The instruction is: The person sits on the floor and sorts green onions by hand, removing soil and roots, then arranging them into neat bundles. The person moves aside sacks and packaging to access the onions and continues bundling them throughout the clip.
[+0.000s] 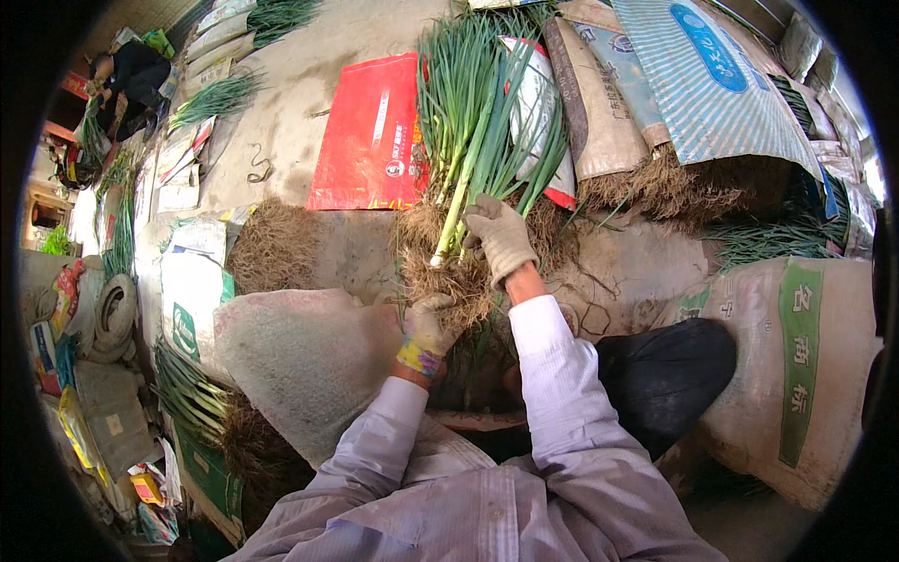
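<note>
A bunch of green onions (459, 103) lies ahead of me, leaves pointing away and shaggy brown roots (440, 267) toward me. My right hand (496, 236), in a dirty pale work glove, is closed around stalks near the white ends. One thick white stalk (454, 220) shows just left of its fingers. Below, my left hand (430, 330), in a glove with a yellow and purple patterned cuff, has curled fingers against the hanging roots. The roots partly cover its fingertips.
A red sack (365, 136) lies flat left of the bunch. Further right, a blue-striped sack (716, 84) covers more rooted onions. A pale stuffed sack (796, 365) stands by my right knee. Onions (192, 384) lie at left. A person (136, 80) works at far left.
</note>
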### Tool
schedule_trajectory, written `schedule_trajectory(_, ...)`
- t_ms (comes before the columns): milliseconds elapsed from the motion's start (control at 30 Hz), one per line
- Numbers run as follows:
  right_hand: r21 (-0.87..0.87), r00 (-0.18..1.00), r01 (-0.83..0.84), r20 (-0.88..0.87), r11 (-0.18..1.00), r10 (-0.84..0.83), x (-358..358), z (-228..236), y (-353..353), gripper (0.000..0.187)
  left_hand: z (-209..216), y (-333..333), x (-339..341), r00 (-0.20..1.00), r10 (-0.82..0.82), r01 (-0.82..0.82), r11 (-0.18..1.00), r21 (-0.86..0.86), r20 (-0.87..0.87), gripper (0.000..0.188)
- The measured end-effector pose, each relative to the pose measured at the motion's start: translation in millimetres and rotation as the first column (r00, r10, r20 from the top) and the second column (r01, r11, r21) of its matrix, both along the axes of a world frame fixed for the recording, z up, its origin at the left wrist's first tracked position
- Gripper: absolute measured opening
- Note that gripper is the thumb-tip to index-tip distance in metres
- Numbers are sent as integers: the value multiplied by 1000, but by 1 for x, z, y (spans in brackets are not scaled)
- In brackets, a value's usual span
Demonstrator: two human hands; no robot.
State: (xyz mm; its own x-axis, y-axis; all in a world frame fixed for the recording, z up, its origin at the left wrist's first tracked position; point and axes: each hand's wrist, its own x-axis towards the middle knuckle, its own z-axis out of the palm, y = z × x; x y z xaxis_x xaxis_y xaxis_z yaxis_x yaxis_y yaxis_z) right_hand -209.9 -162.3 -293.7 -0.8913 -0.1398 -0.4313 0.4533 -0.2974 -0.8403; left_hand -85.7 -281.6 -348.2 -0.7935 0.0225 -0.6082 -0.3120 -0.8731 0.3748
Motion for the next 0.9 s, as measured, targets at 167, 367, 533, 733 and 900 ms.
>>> schedule_trajectory(167, 226, 956, -292, 107, 929, 274, -9, -1, -10, 31, -16, 0, 0, 999, -26, 25, 999, -29, -30, 48)
schedule_trajectory(367, 621, 950, -211, -53, 755, 309, 7, -22, -11, 24, -13, 5, 1, 992, -68, 66, 997, -27, -102, 47)
schedule_trajectory(533, 516, 956, -160, -130, 841, 262, 16, -22, -14, 22, 8, 13, -1, 972, -34, 22, 998, -53, -233, 43)
schedule_trajectory(733, 630, 864, -95, -333, 771, 378, 54, -6, -9, 18, 6, 20, -6, 961, 26, 19, 987, 157, -276, 61)
schedule_trajectory(900, 659, 716, -62, -494, 750, 493, 84, -2, -11, 20, -5, 4, -8, 970, 46, 8, 976, 218, -240, 51)
